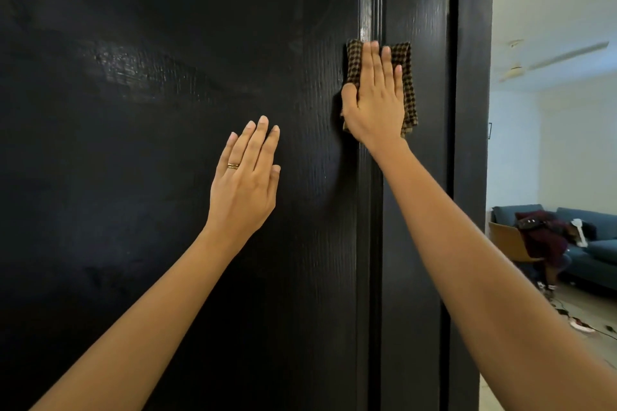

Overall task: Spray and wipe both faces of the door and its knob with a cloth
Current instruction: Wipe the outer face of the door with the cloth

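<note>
Door [150,177] filled the view, black face, wet sheen upper left. Wipe step underway on this face, near its edge. Right hand [375,103] flat, fingers straight, pressed the cloth [409,90] to the door. Left hand [245,183] flat on the panel, holding nothing. Knob not visible. Next probably needs strokes across the panel.

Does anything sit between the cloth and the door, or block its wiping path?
Nothing visible. The right hand presses the checked cloth straight onto the black door; the left hand rests flat on the panel, lower left of the cloth.
</note>
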